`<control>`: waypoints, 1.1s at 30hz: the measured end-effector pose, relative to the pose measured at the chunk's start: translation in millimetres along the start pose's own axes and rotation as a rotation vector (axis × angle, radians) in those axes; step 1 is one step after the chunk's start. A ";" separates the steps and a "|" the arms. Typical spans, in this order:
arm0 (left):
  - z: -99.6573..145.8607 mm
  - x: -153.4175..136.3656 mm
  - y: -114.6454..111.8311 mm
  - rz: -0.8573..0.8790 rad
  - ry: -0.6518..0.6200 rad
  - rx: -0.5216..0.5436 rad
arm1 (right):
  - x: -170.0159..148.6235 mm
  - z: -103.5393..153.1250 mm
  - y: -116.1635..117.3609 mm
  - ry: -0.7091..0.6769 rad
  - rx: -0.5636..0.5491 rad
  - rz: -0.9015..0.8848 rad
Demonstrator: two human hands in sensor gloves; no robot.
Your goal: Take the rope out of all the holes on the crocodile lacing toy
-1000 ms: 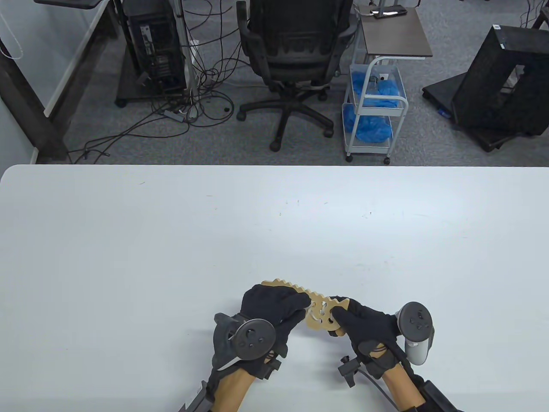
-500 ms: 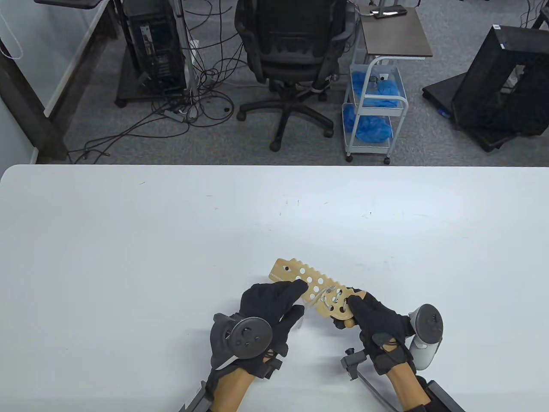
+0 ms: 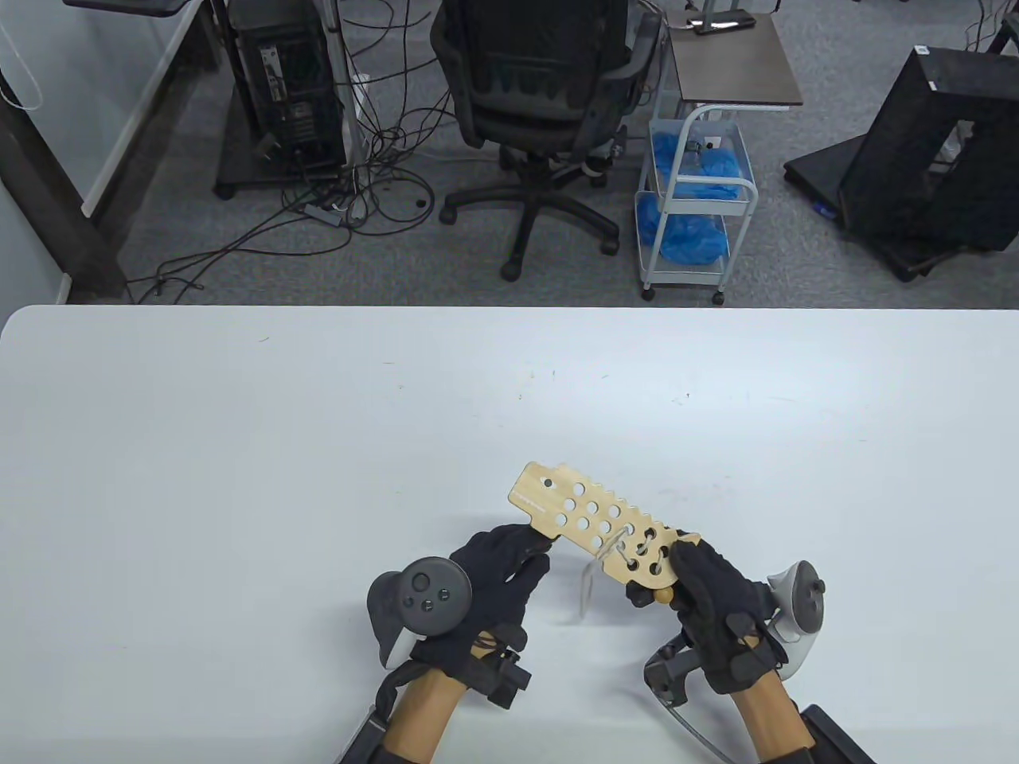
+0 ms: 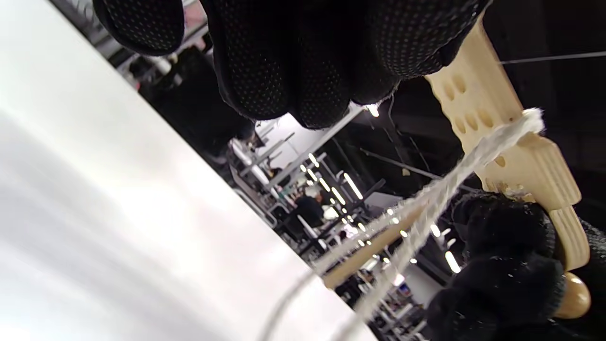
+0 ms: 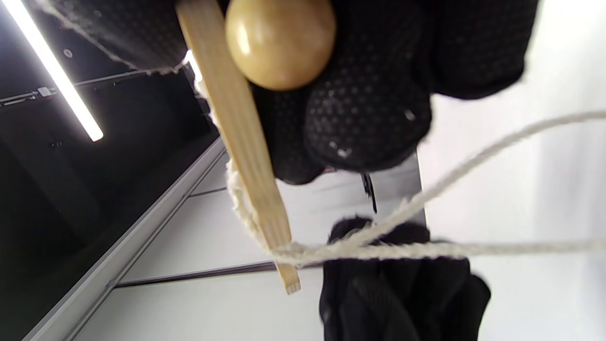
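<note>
The wooden crocodile lacing toy (image 3: pixel 585 517) is held above the table near its front edge, hole side up. My right hand (image 3: pixel 691 579) grips its right end, next to a wooden bead (image 3: pixel 663 594). My left hand (image 3: pixel 509 561) holds the toy's near left edge with its fingertips (image 3: pixel 545 543). The white rope (image 3: pixel 591 577) is laced through the right-end holes and hangs below in a loose loop. In the left wrist view the rope (image 4: pixel 440 194) runs from the toy (image 4: pixel 478 99). In the right wrist view the bead (image 5: pixel 279 42), the edge-on toy (image 5: pixel 241 142) and the rope (image 5: pixel 426 248) show.
The white table (image 3: pixel 318 446) stretches wide beyond the hands. Past its far edge stand an office chair (image 3: pixel 549 103), a small cart with blue bags (image 3: pixel 692 207) and a computer tower (image 3: pixel 290 87) on the floor.
The toy has turned from edge-on to flat, holes facing up, and moved a little right and away. My left hand slid down and left. A rope loop now hangs below the toy.
</note>
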State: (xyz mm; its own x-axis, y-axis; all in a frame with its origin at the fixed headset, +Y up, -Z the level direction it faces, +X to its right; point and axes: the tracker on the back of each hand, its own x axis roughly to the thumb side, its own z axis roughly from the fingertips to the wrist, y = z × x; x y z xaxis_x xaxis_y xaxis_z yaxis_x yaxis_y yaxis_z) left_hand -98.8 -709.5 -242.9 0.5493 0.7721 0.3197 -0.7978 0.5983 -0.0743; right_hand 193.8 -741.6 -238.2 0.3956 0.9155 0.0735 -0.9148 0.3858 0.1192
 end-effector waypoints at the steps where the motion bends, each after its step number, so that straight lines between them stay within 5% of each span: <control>1: -0.7 -1.2 -1.7 0.040 0.003 -0.029 | -0.8 -0.5 2.3 0.003 0.031 -0.011; 6: -4.8 -2.1 -16.2 0.186 -0.044 -0.236 | -2.4 -1.2 15.1 -0.005 0.159 0.010; 11: -4.9 0.2 -24.0 0.292 -0.097 -0.320 | -6.0 -0.4 20.8 0.007 0.211 -0.015; 33: -6.0 -4.1 -19.2 0.261 -0.069 -0.241 | -8.7 0.3 25.7 0.010 0.244 -0.037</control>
State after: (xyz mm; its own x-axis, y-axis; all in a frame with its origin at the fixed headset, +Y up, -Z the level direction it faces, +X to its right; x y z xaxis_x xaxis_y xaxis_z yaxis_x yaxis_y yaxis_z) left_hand -84.2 -722.9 -248.4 0.3105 0.8940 0.3229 -0.8226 0.4230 -0.3800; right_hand 166.9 -739.6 -235.5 0.4263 0.9029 0.0549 -0.8527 0.3809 0.3575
